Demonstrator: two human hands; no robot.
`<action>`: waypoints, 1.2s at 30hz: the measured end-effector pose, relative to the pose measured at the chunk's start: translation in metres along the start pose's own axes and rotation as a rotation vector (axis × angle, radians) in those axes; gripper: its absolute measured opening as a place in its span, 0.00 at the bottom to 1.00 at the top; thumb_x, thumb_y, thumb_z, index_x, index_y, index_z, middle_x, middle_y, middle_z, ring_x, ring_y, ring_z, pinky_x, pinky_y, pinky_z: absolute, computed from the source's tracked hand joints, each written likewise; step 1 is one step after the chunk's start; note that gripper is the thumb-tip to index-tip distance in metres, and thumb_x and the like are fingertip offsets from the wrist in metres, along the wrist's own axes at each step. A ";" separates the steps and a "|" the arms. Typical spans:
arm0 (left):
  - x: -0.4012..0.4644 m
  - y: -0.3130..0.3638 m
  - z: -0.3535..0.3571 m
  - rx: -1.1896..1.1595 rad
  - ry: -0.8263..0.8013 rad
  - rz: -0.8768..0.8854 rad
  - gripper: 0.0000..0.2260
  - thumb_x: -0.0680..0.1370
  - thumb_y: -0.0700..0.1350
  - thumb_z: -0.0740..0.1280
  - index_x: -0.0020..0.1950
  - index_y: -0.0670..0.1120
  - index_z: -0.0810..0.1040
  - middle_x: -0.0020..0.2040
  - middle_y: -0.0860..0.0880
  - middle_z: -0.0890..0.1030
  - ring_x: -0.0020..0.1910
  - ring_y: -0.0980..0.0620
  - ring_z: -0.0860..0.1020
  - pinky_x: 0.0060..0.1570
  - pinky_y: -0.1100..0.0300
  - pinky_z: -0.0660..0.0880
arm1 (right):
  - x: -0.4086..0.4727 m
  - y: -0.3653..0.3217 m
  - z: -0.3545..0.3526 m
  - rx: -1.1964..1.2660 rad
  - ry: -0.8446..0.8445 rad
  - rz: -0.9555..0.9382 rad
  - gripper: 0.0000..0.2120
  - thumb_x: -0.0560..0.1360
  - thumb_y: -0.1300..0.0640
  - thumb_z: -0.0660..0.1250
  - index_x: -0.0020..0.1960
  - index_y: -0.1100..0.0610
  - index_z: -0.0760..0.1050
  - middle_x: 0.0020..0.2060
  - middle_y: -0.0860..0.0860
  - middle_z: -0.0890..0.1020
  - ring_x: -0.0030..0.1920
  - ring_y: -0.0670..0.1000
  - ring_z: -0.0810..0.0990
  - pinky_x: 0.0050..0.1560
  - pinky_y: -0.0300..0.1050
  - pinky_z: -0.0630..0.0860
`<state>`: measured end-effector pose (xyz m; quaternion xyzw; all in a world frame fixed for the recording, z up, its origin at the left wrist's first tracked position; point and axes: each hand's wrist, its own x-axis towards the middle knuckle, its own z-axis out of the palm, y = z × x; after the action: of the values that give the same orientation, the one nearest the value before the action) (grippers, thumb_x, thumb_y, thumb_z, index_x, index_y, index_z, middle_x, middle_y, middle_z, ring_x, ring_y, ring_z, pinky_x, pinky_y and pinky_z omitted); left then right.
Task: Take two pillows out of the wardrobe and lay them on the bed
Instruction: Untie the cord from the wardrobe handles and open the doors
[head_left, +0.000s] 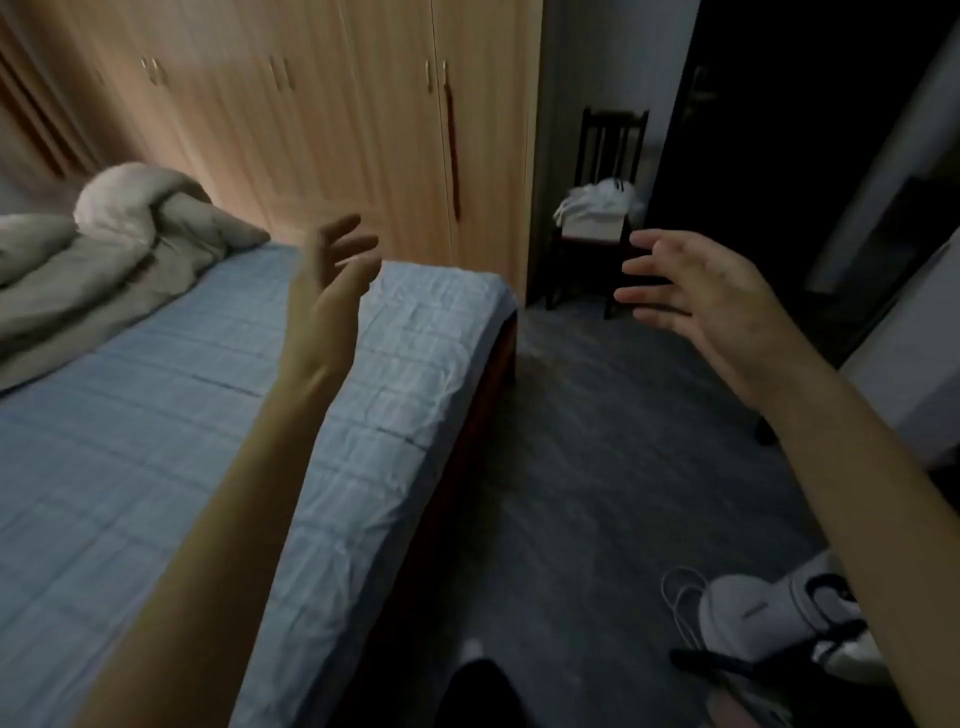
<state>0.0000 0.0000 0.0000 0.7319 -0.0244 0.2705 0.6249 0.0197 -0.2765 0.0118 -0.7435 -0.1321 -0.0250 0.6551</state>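
Dim bedroom, wardrobe (363, 130) doors closed: I see my left hand (332, 291) and right hand (701, 306) raised with fingers spread, holding nothing, above the blue-sheeted bed (156, 441). No pillows in sight; a rumpled duvet (104, 249) lies at the far end.

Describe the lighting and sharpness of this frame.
Head view: dim and soft throughout; the wardrobe catches warm light, the doorway is near black; both open hands, left and right, are slightly motion-blurred; wide-angle bending at the edges.
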 end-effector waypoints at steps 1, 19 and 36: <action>0.004 -0.009 0.003 -0.030 -0.004 -0.028 0.18 0.70 0.47 0.61 0.60 0.50 0.71 0.56 0.48 0.77 0.57 0.50 0.77 0.51 0.61 0.72 | 0.006 0.010 0.003 0.001 0.007 0.020 0.11 0.79 0.52 0.56 0.59 0.50 0.72 0.54 0.50 0.78 0.53 0.50 0.80 0.54 0.44 0.75; 0.170 -0.184 0.039 -0.258 -0.231 -0.361 0.13 0.75 0.49 0.58 0.55 0.52 0.77 0.51 0.51 0.83 0.53 0.48 0.81 0.47 0.64 0.76 | 0.188 0.152 0.051 0.273 0.131 0.342 0.12 0.75 0.50 0.60 0.55 0.50 0.77 0.51 0.52 0.82 0.53 0.52 0.82 0.51 0.43 0.76; 0.335 -0.255 0.184 -0.353 -0.144 -0.500 0.14 0.74 0.51 0.57 0.53 0.50 0.78 0.48 0.51 0.84 0.51 0.50 0.82 0.46 0.64 0.78 | 0.388 0.204 -0.046 0.192 0.249 0.270 0.10 0.78 0.55 0.58 0.55 0.49 0.76 0.51 0.51 0.82 0.51 0.51 0.82 0.52 0.42 0.78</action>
<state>0.4483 -0.0138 -0.0999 0.6125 0.0656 0.0476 0.7863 0.4465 -0.2799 -0.0975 -0.6798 0.0489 -0.0159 0.7316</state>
